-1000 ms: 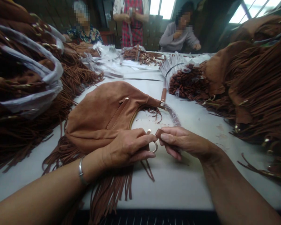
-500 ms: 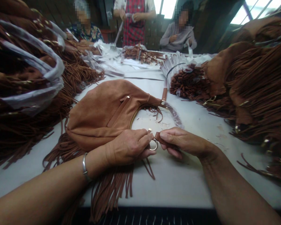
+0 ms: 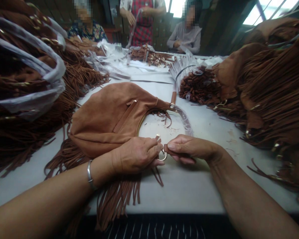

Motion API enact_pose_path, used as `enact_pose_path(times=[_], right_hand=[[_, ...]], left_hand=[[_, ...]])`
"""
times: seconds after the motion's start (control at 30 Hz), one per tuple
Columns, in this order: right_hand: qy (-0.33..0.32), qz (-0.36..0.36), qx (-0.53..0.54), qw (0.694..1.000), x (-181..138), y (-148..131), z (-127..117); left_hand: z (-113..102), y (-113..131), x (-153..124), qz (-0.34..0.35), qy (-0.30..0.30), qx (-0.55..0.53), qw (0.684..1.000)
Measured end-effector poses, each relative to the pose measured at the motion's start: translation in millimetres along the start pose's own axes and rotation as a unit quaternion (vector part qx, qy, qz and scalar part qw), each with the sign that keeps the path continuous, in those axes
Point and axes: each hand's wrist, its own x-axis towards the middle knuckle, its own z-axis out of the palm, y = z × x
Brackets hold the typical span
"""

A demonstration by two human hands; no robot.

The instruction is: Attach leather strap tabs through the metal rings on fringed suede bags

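A brown fringed handbag (image 3: 107, 113) lies on the white table, its zip pocket facing up. My left hand (image 3: 137, 154) is closed on the near end of the bag, by a gold metal ring (image 3: 162, 155) that shows past the fingertips. Between thumb and fingers, my right hand (image 3: 189, 147) pinches the end of a brown leather strap (image 3: 165, 148). That strap end touches or nearly touches the ring; exactly how they meet is hidden by my fingers. From the bag's far end, a plastic-wrapped handle (image 3: 185, 119) curves down toward my right hand.
Brown fringed bags are piled at the left (image 3: 22, 73) and right (image 3: 274, 83). A bundle of wrapped straps (image 3: 196, 84) lies beyond the handle. Strap pieces with gold clasps (image 3: 151, 56) sit farther back. Several people are across the table (image 3: 209, 129).
My right hand has shifted slightly left, bringing the strap end closer to the ring. My left hand stays on the bag. Across the table, the people's hands have moved.
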Motion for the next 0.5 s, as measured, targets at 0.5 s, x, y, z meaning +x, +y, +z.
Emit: enact_pose_path(times=[0.5], right_hand=[[0.038, 0.001, -0.119, 0.992, -5.7, -8.8, 12.3]], left_hand=[[-1.9, -0.4, 1.4, -0.072, -0.003, -0.001, 0.997]])
